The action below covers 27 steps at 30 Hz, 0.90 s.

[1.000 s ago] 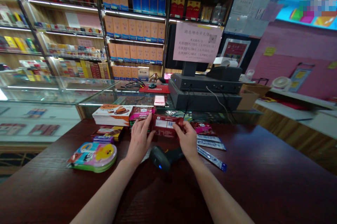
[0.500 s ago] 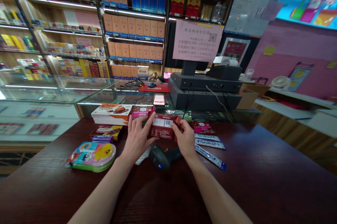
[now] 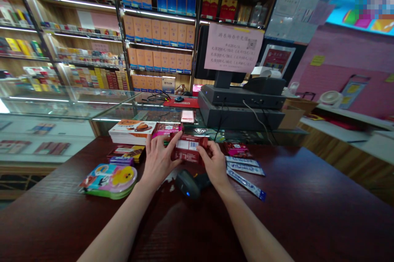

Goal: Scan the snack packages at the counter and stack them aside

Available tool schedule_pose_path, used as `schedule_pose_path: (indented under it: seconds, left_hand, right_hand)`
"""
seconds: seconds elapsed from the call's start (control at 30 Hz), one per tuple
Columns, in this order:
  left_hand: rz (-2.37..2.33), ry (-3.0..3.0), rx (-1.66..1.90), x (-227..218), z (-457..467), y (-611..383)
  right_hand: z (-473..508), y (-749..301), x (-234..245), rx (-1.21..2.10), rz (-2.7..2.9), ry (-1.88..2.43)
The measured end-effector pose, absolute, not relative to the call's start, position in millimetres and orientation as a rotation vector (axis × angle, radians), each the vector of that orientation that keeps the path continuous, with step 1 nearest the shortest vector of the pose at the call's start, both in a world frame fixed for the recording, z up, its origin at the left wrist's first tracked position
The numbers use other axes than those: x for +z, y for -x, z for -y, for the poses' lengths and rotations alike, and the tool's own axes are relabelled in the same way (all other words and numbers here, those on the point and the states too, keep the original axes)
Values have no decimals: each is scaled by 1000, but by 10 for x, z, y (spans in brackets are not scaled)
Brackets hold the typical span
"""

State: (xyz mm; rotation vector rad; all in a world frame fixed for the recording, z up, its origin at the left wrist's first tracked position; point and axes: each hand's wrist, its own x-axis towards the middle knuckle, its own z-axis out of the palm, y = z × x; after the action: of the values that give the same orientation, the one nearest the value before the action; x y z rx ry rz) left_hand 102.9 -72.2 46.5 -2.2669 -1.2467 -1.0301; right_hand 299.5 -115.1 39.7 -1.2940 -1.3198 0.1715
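Note:
A dark red snack packet (image 3: pixel 187 151) with a white label and a barcode is held up between my two hands. My left hand (image 3: pixel 157 157) grips its left end, thumb below and fingers above. At the right end, my right hand (image 3: pixel 214 162) pinches the packet between thumb and fingers. Below the packet a black barcode scanner (image 3: pixel 187 185) lies on the counter, its blue light on. Just behind my left fingers is a pink packet (image 3: pixel 166 129), partly hidden. Another pink and brown packet (image 3: pixel 237 149) lies to the right of my right hand.
White and orange boxes (image 3: pixel 132 132), chocolate bars (image 3: pixel 124 152) and a duck-printed pack (image 3: pixel 111 180) lie left on the dark wooden counter (image 3: pixel 191 229). Several blue-and-white sticks (image 3: pixel 246 182) lie right. Behind stand a glass case (image 3: pixel 123 112) and a cash register (image 3: pixel 240 112).
The packet has tilted slightly, and both hands keep hold of it. The camera view has shifted a little.

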Motion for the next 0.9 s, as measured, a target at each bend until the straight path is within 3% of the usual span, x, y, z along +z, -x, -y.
schedule_pose_path:
  seconds: [0.67,0.9]
  left_hand:
    - [1162,2318,-1095,335,552,-911]
    - [1196,2314,-1042,300,501,-879]
  right_hand:
    - [1154,-3029,442,810,1278,1000]
    - [1143,-3328,323,677,1453,1156]
